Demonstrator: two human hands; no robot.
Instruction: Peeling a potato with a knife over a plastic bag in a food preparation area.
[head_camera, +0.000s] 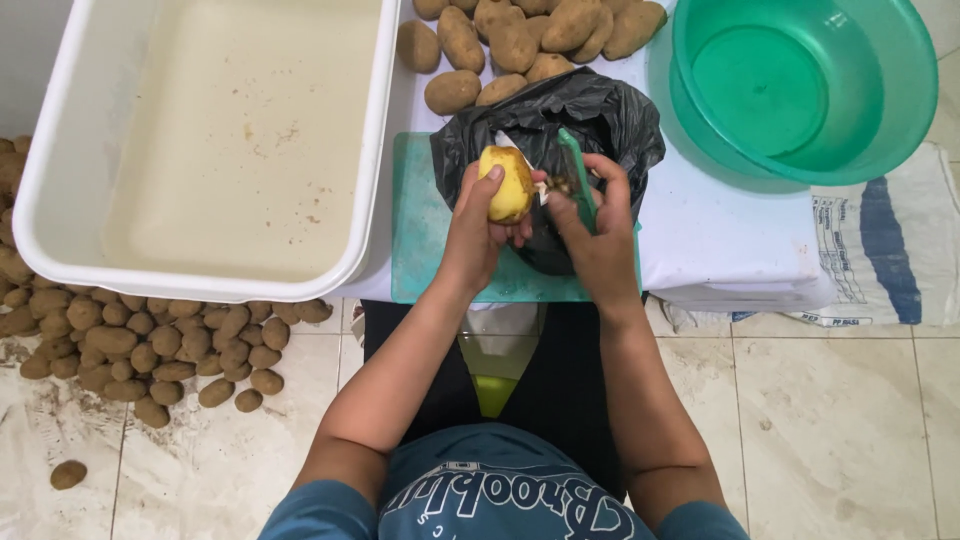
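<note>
Centre of the frame, slightly above the middle: left hand (478, 225) wrapped around a half-peeled yellow potato (507, 184), fingers (492, 180) closed on it from below and behind. Just to its right, right hand (598, 215) clenched on a green peeler (577, 178), blade end touching the potato's right side, with a strip of peel hanging between the two. Directly behind both hands, an open black plastic bag (600, 115), resting on a teal cutting board (420, 235) at the near edge of the white-covered counter (720, 240). Upper left: a large white tub (60, 180) holding shallow cloudy water. Top centre: a heap of unpeeled brown potatoes (520, 40), touching the back of the bag. Upper right: a green plastic basin (900, 100), partly overhanging the counter. Lower left, on the tiled floor (830, 430): a wide pile of more brown potatoes (150, 345), one lying apart near the bottom left corner. Right edge, under the basin: a white printed sack (880, 240).
</note>
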